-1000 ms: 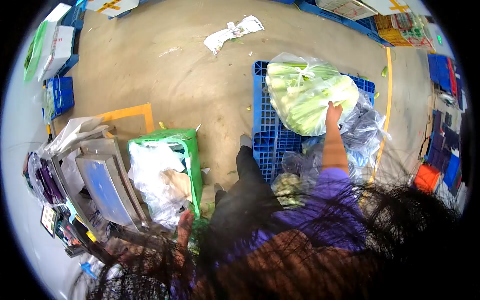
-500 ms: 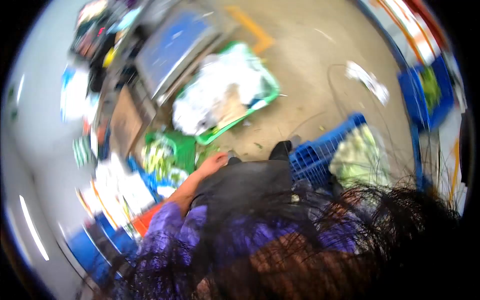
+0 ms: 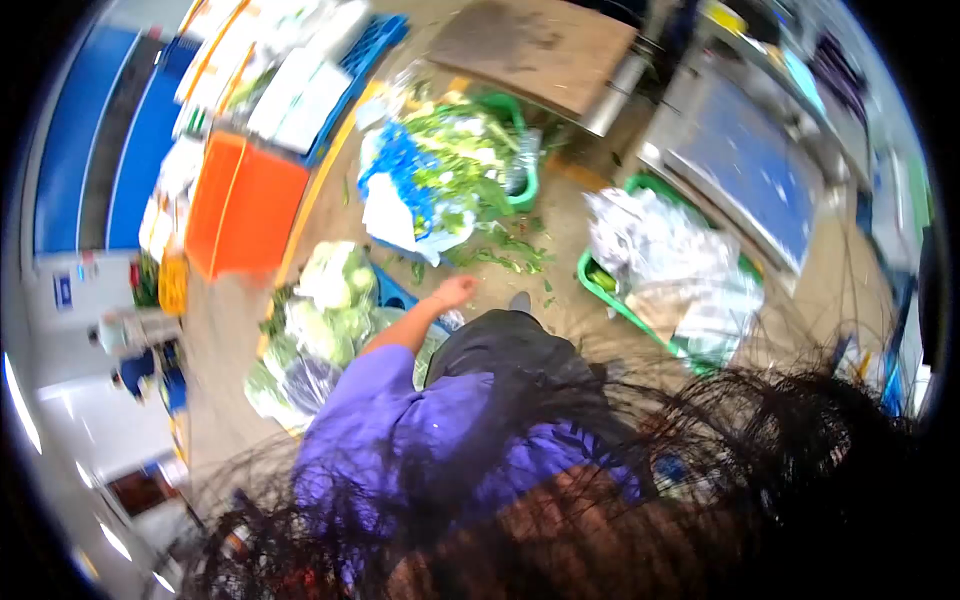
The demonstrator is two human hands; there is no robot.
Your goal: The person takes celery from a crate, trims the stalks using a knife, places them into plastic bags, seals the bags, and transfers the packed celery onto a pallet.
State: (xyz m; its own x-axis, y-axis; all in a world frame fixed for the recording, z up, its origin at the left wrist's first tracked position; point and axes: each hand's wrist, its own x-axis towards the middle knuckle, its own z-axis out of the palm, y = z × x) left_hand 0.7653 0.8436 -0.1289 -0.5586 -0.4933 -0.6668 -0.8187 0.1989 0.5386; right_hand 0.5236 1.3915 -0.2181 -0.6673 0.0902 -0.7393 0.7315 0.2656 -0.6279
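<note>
My left hand [image 3: 455, 292] is at the middle of the view, in front of my dark trousers, with its fingers curled in and nothing seen in them. Beyond it, loose green leaves [image 3: 505, 250] lie on the floor. Farther off, a blue bag [image 3: 400, 165] and a heap of leafy greens [image 3: 460, 150] rest against a green basket [image 3: 530, 185]. Bagged pale vegetables [image 3: 325, 330] are left of my left forearm. My right hand is out of view; dark hair covers the lower right.
A green crate [image 3: 640, 325] with clear plastic bags [image 3: 665, 255] stands at the right, beside a metal scale [image 3: 745, 165]. A brown board [image 3: 535, 50] is at the top. An orange bin [image 3: 245, 205] and white boxes [image 3: 300, 100] are at the left. Two people [image 3: 140, 370] appear far left.
The view has swung round to the left, bringing the greens heap and orange bin forward. My right hand, earlier on a vegetable bag, is out of view. My left hand's fingers look more curled.
</note>
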